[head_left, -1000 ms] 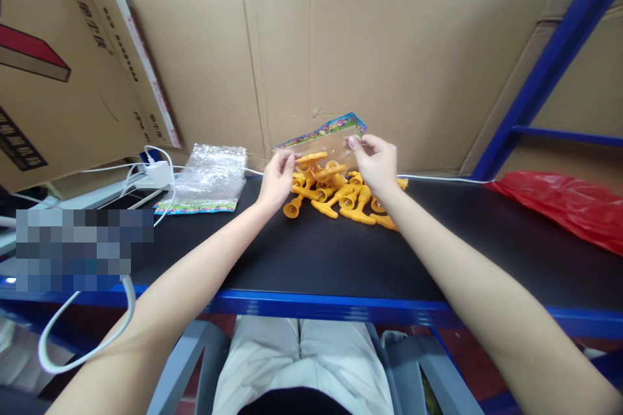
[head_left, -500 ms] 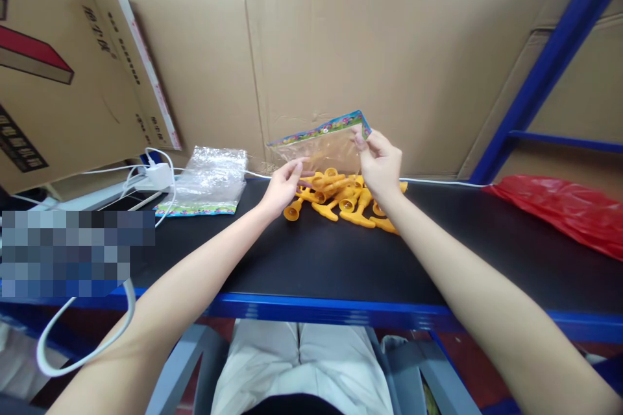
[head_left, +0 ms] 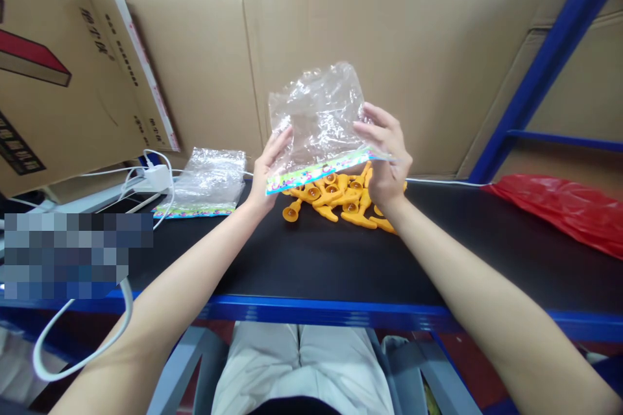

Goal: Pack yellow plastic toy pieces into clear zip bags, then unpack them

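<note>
A clear plastic bag (head_left: pixel 318 117) with a colourful printed strip is held up between my hands, its strip edge toward me and its clear part upward. My left hand (head_left: pixel 267 165) grips the bag's left side. At the right side, my right hand (head_left: pixel 387 152) holds it with fingers behind and along the film. Below and behind the bag, a pile of yellow-orange plastic pieces (head_left: pixel 357 198) with round cup-like ends lies on the black tabletop (head_left: pixel 331 259). The bag and my right hand cover part of that pile.
A stack of clear bags (head_left: pixel 209 175) lies to the left, beside a white charger (head_left: pixel 158 178) with cables. Red plastic (head_left: pixel 564 211) lies at the right. Cardboard (head_left: pixel 195 65) walls the back, and a blue post (head_left: pixel 540 71) slants at the right. A white cable loop (head_left: pixel 129 311) hangs at the left.
The bag has been turned over: its printed strip was at the top and is now at the bottom, nearer me. My left hand has moved left and up to the bag's side.
</note>
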Available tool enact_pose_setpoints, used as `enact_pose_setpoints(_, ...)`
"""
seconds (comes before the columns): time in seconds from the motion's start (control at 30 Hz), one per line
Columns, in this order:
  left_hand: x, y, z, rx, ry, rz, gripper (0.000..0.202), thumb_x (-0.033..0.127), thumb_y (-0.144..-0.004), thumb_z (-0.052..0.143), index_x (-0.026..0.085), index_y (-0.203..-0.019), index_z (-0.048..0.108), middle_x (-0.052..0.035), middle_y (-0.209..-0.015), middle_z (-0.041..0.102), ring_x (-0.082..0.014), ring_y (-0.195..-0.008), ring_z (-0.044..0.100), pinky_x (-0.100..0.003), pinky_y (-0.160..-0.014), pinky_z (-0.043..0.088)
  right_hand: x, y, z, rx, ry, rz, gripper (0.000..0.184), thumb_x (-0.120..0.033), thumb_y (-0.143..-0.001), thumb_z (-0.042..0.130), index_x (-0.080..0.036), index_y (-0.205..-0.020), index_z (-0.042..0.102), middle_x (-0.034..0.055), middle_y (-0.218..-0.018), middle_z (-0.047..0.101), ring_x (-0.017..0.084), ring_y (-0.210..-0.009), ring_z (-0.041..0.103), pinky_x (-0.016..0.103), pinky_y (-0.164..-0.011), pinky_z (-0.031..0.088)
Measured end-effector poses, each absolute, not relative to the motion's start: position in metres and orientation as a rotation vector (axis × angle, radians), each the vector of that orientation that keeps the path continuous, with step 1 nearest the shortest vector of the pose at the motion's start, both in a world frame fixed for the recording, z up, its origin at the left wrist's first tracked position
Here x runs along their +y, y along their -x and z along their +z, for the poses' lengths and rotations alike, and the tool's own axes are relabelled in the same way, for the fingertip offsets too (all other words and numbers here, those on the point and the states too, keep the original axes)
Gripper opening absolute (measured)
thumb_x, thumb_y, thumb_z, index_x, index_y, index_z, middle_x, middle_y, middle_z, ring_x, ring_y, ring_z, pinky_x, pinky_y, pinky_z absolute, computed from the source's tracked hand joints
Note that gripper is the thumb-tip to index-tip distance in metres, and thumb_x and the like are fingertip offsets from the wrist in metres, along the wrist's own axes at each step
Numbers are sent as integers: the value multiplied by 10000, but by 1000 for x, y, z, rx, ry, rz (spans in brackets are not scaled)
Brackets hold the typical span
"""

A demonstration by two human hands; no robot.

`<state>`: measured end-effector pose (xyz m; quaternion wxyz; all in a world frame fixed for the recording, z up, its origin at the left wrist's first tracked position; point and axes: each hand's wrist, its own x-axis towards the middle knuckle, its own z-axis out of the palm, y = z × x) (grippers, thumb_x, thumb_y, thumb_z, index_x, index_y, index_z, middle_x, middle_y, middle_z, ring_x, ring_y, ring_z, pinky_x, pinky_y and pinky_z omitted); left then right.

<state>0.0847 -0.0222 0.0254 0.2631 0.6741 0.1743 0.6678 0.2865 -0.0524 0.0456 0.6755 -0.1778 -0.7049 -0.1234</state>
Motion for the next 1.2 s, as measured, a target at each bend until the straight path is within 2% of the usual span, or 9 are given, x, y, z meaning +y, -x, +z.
enact_pose_setpoints(0.17,-7,-78,21,545,-1336,1713,299,143,-733,506,189,-996,640,-50,-1251,553,-220,-1168,506,-345,-937,439,-38,-295,41,-1613,456,-18,470,-564,-875,310,-290,-984,675,5,-1224,551,243,-1213,446,462,-991,377)
enact_pose_setpoints(0.27,-1,-74,17,562,-1061,1625,266,191,-760,458,163,-988,593,-79,-1129,616,-208,-934,624,-338,-758,516,-32,-296,38,-1611,505,192,491,-531,-869,300,-252,-874,704,19,-1184,583,245,-1178,475,448,-953,402)
enact_pose_setpoints(0.4,3,-72,13,631,-946,1558,187,304,-822,483,173,-943,537,-75,-957,657,-167,-691,634,-265,-543,490,-28,-293,34,-1562,488,436,506,-471,-853,308,-203,-611,663,58,-997,667,215,-1014,580,418,-905,432)
enact_pose_setpoints(0.5,6,-74,7,752,-1033,1551,65,229,-823,524,173,-854,513,-34,-804,657,-105,-538,584,-196,-450,417,-23,-292,31,-1498,588,518,474,-430,-834,354,-193,-479,562,68,-781,676,184,-861,625,384,-849,460)
enact_pose_setpoints(0.6,7,-76,2,842,-1119,1579,4,176,-842,505,176,-839,504,6,-696,626,-75,-448,535,-168,-392,353,-16,-292,30,-1382,726,579,364,-411,-803,453,-189,-531,549,43,-696,644,146,-727,626,334,-742,495)
enact_pose_setpoints(0.7,7,-77,0,866,-1247,1596,42,180,-867,483,184,-879,524,36,-611,578,-68,-381,494,-166,-355,314,-13,-291,30,-1259,849,740,202,-395,-760,577,-204,-698,567,9,-753,627,114,-630,611,273,-602,507)
enact_pose_setpoints(0.9,4,-83,-3,899,-1456,1575,180,347,-887,489,192,-837,564,60,-484,463,-64,-305,426,-177,-328,279,-17,-286,23,-1317,1021,1194,164,-316,-742,662,-180,-753,572,29,-720,612,98,-507,540,241,-434,465)
enact_pose_setpoints(1.03,5,-83,-6,907,-1428,1600,286,468,-870,476,201,-795,544,58,-444,447,-61,-297,386,-180,-337,270,-15,-284,19,-1291,1051,1099,138,-244,-740,661,-161,-658,587,11,-620,585,77,-481,498,203,-419,426)
enact_pose_setpoints(1.2,7,-82,-8,959,-1467,1672,334,513,-862,458,203,-786,556,84,-390,336,-53,-292,287,-190,-356,253,-12,-282,17,-1213,991,889,188,-347,-758,636,-173,-693,613,-19,-553,529,69,-446,453,198,-407,375)
